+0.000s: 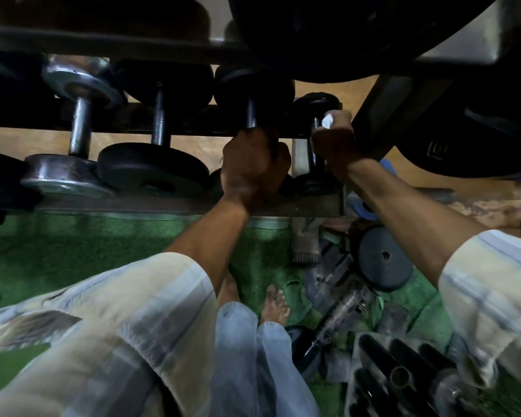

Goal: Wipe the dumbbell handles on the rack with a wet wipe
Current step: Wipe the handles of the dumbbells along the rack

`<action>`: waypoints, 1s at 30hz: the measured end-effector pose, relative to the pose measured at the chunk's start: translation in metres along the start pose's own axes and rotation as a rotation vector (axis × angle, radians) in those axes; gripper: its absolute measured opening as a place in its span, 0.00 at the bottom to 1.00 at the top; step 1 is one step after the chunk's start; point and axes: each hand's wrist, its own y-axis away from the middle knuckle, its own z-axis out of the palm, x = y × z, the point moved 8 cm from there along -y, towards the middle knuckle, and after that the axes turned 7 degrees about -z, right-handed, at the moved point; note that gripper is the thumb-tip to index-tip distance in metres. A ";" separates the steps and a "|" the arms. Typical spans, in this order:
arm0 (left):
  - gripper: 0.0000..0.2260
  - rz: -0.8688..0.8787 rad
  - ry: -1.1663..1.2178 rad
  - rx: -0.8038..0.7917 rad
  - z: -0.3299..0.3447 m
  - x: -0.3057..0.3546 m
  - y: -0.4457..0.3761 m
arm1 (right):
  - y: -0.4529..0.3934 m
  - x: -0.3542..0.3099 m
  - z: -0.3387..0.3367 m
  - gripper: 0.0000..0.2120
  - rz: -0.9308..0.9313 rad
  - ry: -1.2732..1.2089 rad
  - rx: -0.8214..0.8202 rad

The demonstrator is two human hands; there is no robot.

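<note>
A: Where's the wet wipe (328, 121)?

B: Bunched in the right hand (333, 136). Only a white corner shows at the top of the fist. That hand is closed around the wipe and the handle of the small dumbbell (315, 145) at the end of the rack (163, 207), hard against the slanted rack post (382, 115) on its outer side.

A: And the other hand?

B: The left hand (254, 165) is clenched low on the handle of the neighbouring black dumbbell (251, 114), just beside the right hand, apparently steadying things.

A: So how should the wipe go?

B: I'd keep the wipe wrapped right round the bar, then slide along it while twisting, so the far side gets cleaned too. Run it from plate to plate, since the ends next to the plates are easy to miss. Whether the wipe covers the whole palm I cannot tell, as the fingers hide it.

A: Anything to mind?

B: The post leaves little room on that side, so short strokes. Beyond the left hand wait another black dumbbell (158, 121) and a chrome dumbbell (79, 127) with a knurled bar, which would likely want firmer pressure.
</note>
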 end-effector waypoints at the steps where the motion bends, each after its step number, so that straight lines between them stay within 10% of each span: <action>1: 0.14 0.001 -0.003 0.003 0.000 0.000 0.000 | -0.001 0.009 0.004 0.21 0.099 -0.001 -0.021; 4: 0.13 0.014 -0.008 0.007 0.001 0.000 -0.001 | -0.007 0.019 0.003 0.27 0.121 -0.049 -0.107; 9: 0.16 0.033 -0.006 0.018 -0.002 0.000 0.001 | 0.008 0.012 -0.015 0.04 0.154 -0.018 -0.248; 15: 0.15 0.001 0.024 -0.019 -0.004 0.004 0.003 | 0.025 0.021 -0.016 0.13 0.177 0.112 -0.344; 19: 0.10 -0.045 0.007 -0.003 -0.009 0.002 0.004 | 0.040 0.008 -0.027 0.06 0.102 0.249 -0.209; 25: 0.16 -0.261 0.007 0.006 -0.021 -0.042 0.013 | 0.046 -0.025 -0.020 0.20 -0.141 0.515 -0.063; 30: 0.21 -0.033 -0.077 -0.110 -0.041 -0.047 0.009 | 0.044 -0.048 -0.002 0.18 -0.157 0.450 -0.099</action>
